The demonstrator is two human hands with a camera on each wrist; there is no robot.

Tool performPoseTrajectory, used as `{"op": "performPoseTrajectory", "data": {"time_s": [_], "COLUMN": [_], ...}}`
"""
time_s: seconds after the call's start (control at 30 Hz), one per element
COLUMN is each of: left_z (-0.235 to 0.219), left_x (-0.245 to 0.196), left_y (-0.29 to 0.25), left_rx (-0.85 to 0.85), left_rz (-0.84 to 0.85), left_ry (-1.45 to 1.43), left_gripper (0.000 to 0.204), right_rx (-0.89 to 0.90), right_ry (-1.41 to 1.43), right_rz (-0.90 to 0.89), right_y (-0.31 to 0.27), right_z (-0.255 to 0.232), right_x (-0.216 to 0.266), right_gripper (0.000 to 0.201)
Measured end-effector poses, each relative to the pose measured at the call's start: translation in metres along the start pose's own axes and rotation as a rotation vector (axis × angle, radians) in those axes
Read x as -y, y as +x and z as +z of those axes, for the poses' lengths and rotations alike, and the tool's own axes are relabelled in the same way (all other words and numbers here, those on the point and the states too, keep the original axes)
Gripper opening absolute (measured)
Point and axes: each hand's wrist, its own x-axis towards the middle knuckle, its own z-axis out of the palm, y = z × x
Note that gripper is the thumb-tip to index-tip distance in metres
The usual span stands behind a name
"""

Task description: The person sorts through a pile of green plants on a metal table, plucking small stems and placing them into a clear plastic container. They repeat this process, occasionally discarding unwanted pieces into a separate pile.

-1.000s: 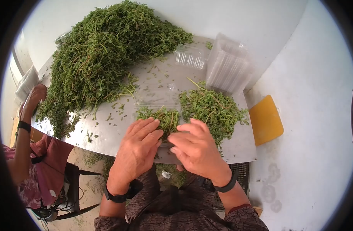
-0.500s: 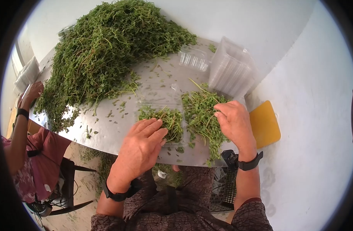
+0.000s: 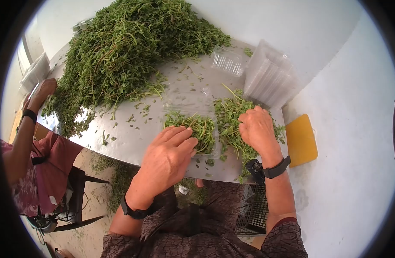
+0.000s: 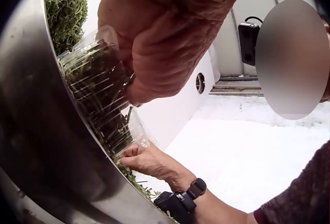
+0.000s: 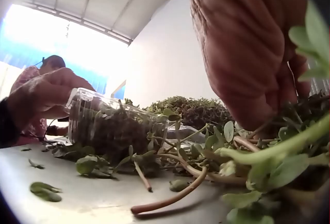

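Observation:
A clear plastic container (image 3: 201,133) filled with green stems lies at the table's near edge, its lid folded back. My left hand (image 3: 169,157) rests on the greens at its left side, fingers fairly straight; the left wrist view shows this hand (image 4: 160,48) over the container (image 4: 98,84). Right of the container is a small heap of greens (image 3: 232,116). My right hand (image 3: 260,131) has its fingers curled into that heap, pinching some stems. In the right wrist view the fingertips of the right hand (image 5: 252,53) sink among the stems (image 5: 289,146).
A large pile of greens (image 3: 120,56) covers the table's back left. Stacked clear containers (image 3: 270,77) and a single one (image 3: 226,61) stand at the back right. A yellow board (image 3: 301,141) leans by the wall. Another person's arm (image 3: 27,116) is at the left; a black crate (image 3: 253,210) sits below.
My right hand has moved from the container rightward to the small heap, and its fingers have gone into the stems. My left hand has stayed at the container. The head view has shifted slightly.

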Motion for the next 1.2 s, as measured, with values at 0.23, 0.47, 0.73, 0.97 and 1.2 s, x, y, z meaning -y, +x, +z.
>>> {"op": "performPoseTrajectory", "data": {"time_s": [0.23,0.47,0.73,0.97,1.2], "left_z": [0.001,0.001,-0.001,-0.003,-0.010], "left_x": [0.000,-0.001,-0.001,-0.004,-0.028], "left_y": [0.000,0.001,0.002,0.000,0.008], "left_rx": [-0.002,-0.012,0.008,-0.061,-0.220], "left_rz": [0.003,0.005,0.003,0.010,0.071], "left_ry": [0.014,-0.005,-0.015,0.002,-0.178], "left_gripper": [0.025,0.024,0.024,0.025,0.033], "right_rx": [-0.205,-0.237,-0.473,-0.580,-0.606], "right_ry": [0.202,0.715,1.194,1.404,1.542], "right_rz": [0.083,0.497,0.534,0.516,0.443], "right_y": [0.001,-0.002,0.002,-0.006,-0.017], "right_z": [-0.019,-0.043,-0.067,-0.079,-0.086], "right_x": [-0.007,-0.008,-0.018,-0.014,0.016], "right_gripper": [0.004,0.006,0.013,0.010,0.011]}}
